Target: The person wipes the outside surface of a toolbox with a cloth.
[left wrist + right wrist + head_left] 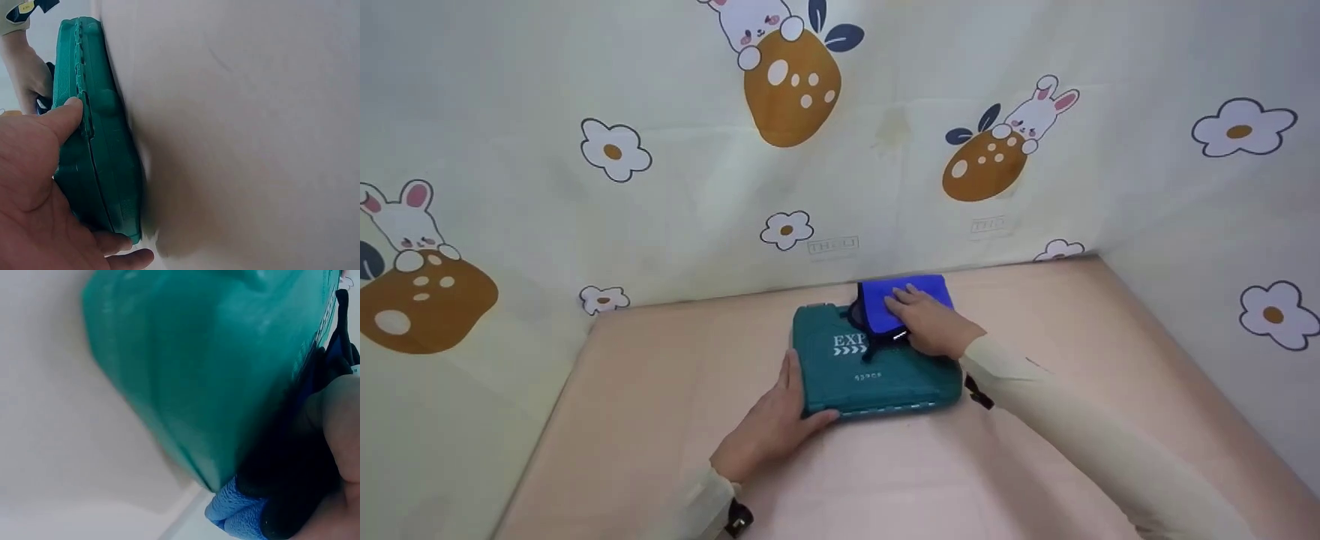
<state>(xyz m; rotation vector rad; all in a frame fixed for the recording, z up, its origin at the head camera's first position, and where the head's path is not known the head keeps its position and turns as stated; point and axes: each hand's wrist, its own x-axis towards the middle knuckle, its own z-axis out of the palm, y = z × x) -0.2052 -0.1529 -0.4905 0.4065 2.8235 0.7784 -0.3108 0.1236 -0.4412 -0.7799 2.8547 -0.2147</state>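
A teal-green plastic case (877,390) with white lettering lies on the table, its latched edge toward me. My left hand (769,420) rests against the case's near left corner. Its fingers lie straight along the left side and its thumb (70,115) touches the front edge by the latch. On the far right part of the lid is a folded blue cloth (879,309) with black edging and a dark cord. My right hand (934,322) presses on this cloth with fingers extended. In the right wrist view, the blue cloth (239,517) overhangs the case's edge.
The table (682,390) has a pale pinkish cover. A light curtain (682,217) printed with rabbits, fruit and flowers rises behind the table and along both sides. The case sits near the table's back edge.
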